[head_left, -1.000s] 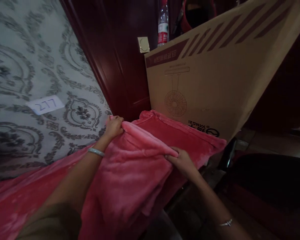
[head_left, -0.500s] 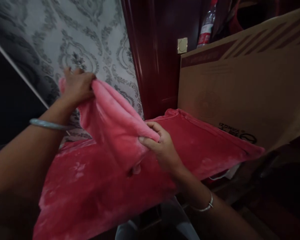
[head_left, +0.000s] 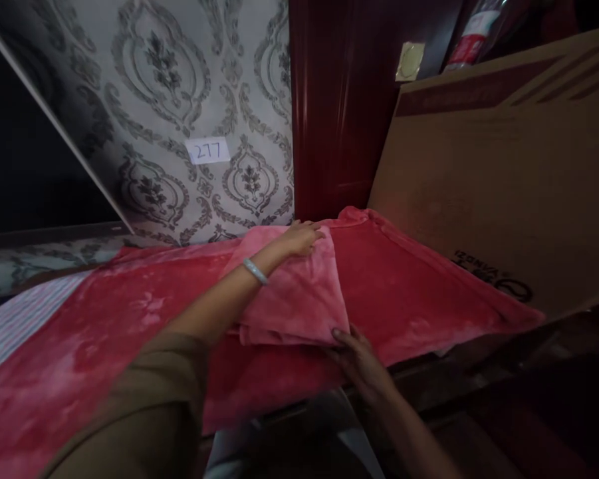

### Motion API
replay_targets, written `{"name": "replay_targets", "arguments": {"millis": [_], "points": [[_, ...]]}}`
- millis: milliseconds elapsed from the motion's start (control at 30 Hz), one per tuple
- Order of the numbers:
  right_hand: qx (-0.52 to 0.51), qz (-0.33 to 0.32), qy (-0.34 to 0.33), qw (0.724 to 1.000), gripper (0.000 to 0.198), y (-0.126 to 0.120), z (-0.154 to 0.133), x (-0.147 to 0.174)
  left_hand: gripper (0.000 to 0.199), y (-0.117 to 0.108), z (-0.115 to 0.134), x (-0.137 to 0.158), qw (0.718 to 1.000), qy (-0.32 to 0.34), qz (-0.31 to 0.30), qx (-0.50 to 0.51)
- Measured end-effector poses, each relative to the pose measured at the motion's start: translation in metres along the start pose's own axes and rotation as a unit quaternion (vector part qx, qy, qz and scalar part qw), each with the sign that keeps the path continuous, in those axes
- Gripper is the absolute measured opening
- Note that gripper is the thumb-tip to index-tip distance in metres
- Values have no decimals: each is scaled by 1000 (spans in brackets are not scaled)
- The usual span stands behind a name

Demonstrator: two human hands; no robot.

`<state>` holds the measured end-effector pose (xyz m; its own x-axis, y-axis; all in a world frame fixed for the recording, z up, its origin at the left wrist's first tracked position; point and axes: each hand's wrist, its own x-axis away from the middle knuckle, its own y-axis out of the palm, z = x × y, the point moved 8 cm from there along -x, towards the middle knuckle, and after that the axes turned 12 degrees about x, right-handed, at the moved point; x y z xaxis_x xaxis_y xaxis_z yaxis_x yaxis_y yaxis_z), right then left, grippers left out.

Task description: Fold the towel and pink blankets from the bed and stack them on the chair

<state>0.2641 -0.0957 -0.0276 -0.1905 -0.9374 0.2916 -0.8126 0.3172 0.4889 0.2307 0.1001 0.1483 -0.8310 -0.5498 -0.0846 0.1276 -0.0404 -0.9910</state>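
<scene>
A folded pink plush cloth [head_left: 299, 293] lies flat on a red plush blanket [head_left: 393, 286] with pale flower marks. My left hand [head_left: 302, 238] rests on the cloth's far right part, its fingers stretched out over the surface. At the near right corner, my right hand [head_left: 358, 356] has the cloth's edge between thumb and fingers, with the other fingers partly hidden below the edge.
A large cardboard box [head_left: 479, 179] stands behind on the right, with a plastic bottle [head_left: 471, 40] beyond it. Patterned wallpaper bears a paper marked 277 [head_left: 208, 151]. A dark screen [head_left: 40, 146] is at left, above a striped cloth [head_left: 30, 319].
The pink cloth, held up and drooping before, now lies folded flat on the red blanket. My left hand has moved right and down onto it; my right hand has moved lower and nearer.
</scene>
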Motion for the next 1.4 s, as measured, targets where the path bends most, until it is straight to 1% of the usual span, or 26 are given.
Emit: {"name": "replay_targets", "arguments": {"millis": [33, 100, 167, 200, 233, 267, 300, 333, 367, 433, 500, 567, 633, 667, 700, 733, 800, 867, 900, 933, 1000, 1100, 1167, 1233, 1300, 1400], "points": [[6, -12, -3, 1000, 47, -4, 0, 0, 50, 3, 1, 19, 999, 11, 8, 31], [29, -24, 0, 999, 53, -11, 0, 2, 42, 1, -1, 68, 995, 16, 50, 87], [84, -4, -3, 996, 63, -22, -4, 5, 33, 2, -7, 127, 985, -26, 109, 132], [127, 23, -27, 991, 69, -30, -11, 8, 30, 5, -11, 159, 976, -61, 142, 152], [181, 60, -71, 979, 74, -38, -21, 11, 29, 9, -15, 191, 962, -104, 188, 171], [242, 101, -135, 956, 76, -43, -35, 16, 29, 16, -18, 223, 942, -156, 234, 186], [302, 135, -208, 920, 73, -42, -50, 23, 28, 28, -19, 251, 920, -206, 261, 206], [357, 152, -282, 877, 66, -34, -63, 31, 27, 43, -19, 274, 900, -245, 278, 232], [405, 145, -348, 833, 56, -20, -72, 38, 26, 58, -17, 291, 877, -278, 290, 262], [484, 75, -435, 756, 39, 24, -76, 45, 21, 88, -12, 312, 828, -324, 307, 339], [553, -23, -473, 685, 38, 73, -65, 45, 26, 110, -9, 319, 765, -351, 335, 424], [625, -83, -475, 614, 48, 113, -48, 37, 40, 124, -7, 315, 696, -360, 349, 514], [686, -106, -456, 557, 49, 137, -33, 23, 53, 133, -4, 304, 643, -354, 330, 594], [707, -109, -443, 540, 43, 144, -29, 15, 58, 135, -2, 298, 623, -348, 317, 624], [717, -107, -434, 535, 37, 147, -26, 8, 63, 135, 0, 293, 607, -341, 308, 648], [717, -100, -429, 541, 32, 148, -27, 1, 67, 134, 1, 288, 593, -334, 304, 666], [679, -69, -443, 581, 30, 144, -37, -8, 68, 131, 1, 281, 568, -314, 316, 692], [616, -34, -478, 625, 29, 138, -51, -10, 60, 125, -2, 276, 552, -288, 349, 700], [589, -24, -495, 639, 29, 135, -56, -9, 55, 122, -4, 275, 548, -277, 372, 696], [571, -20, -507, 645, 28, 134, -60, -6, 52, 120, -7, 276, 543, -268, 396, 690], [562, -17, -522, 641, 27, 133, -62, 3, 50, 120, -12, 279, 530, -267, 429, 680], [560, -10, -550, 620, 25, 131, -53, 29, 58, 129, -13, 283, 508, -284, 437, 685], [547, -40, -574, 608, 24, 132, -36, 48, 63, 133, -11, 283, 507, -285, 425, 694], [547, -91, -586, 591, 29, 134, -14, 59, 65, 135, -9, 281, 515, -280, 407, 700], [583, -113, -564, 574, 37, 136, 8, 57, 63, 135, -10, 280, 515, -280, 410, 699], [676, -103, -465, 562, 46, 137, 25, 36, 57, 133, -14, 279, 487, -274, 456, 693]]}}
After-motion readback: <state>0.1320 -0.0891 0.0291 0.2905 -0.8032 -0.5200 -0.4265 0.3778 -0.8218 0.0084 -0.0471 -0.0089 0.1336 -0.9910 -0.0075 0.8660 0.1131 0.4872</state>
